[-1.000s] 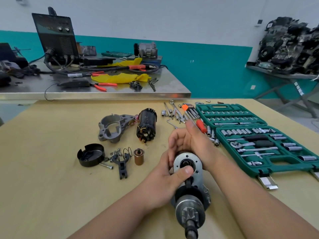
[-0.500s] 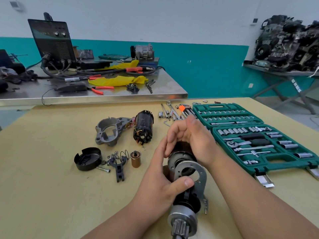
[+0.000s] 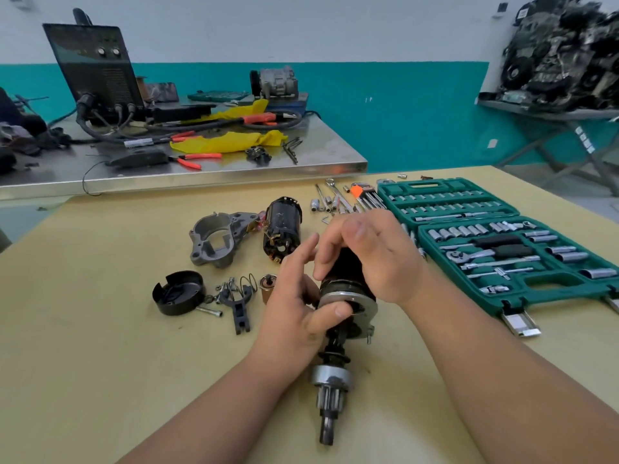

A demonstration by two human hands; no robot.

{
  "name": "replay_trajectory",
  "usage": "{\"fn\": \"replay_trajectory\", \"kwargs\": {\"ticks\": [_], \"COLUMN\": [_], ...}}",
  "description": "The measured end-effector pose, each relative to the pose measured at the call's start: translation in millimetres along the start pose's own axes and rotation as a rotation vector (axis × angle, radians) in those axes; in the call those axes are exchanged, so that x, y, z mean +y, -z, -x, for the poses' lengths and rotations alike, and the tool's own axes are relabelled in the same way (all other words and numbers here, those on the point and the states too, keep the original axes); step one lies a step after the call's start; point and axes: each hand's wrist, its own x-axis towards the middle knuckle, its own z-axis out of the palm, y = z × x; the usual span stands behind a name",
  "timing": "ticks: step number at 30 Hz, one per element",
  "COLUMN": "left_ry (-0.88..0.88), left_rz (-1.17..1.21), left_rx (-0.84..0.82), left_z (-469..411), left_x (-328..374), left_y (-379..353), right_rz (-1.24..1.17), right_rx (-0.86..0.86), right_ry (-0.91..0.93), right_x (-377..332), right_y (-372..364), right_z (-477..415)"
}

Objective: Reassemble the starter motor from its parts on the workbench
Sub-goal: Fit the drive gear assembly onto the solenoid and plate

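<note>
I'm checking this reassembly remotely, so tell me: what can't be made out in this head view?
Head view only:
1. Far end of the motor assembly: covered by the right hand.
2. Brass plunger: partly behind the left hand.
3. Small springs and bolts: too small to sort.
4. Green socket case: its right corner is cut off by the frame edge, and the size marks are too small.

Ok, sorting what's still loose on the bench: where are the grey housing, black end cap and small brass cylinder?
grey housing (image 3: 209, 257), head view, on its near outer wall.
black end cap (image 3: 177, 293), head view, on its round face.
small brass cylinder (image 3: 266, 291), head view, on its side wall.
</note>
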Motion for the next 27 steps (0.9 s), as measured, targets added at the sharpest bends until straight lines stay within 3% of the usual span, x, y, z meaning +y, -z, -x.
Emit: {"fn": "replay_trajectory", "kwargs": {"ticks": [8, 13, 16, 18, 20, 22, 24, 27], "left_ry": [-0.168, -0.17, -0.173, -0.182, -0.161, -0.162, -0.173, -0.18], "left_rz": [-0.072, -0.03, -0.008, 0.0, -0.026, -0.065, -0.094, -0.082], "left_rx": [-0.062, -0.126, -0.095, -0.055, -0.007, 0.025, 0.041, 0.052], "left_z": [-1, 5, 6, 10, 14, 17, 18, 17], "left_x": [4, 7, 2, -1, -3, -6, -5, -3], "left_y": [-3, -5, -2, 0, 2, 3, 3, 1], "right_rz": [-0.058, -0.109, -0.293, -0.283, -0.117, 0.028, -0.021, -0.16], "right_rx": [-0.007, -0.01, 0.171, 0.345, 0.4, 0.315, 0.194, 0.203], "right_ry": [-0.03, -0.082, -0.003, 0.057, -0.026, -0.245, -0.413, -0.451], "right_x": [-13, -19, -18, -15, -14, -9, -7, -9], "right_y": [-5, -7, -10, -9, -8, -8, -14, -23], "right_z": [1, 1, 5, 11, 19, 32, 44, 50]}}
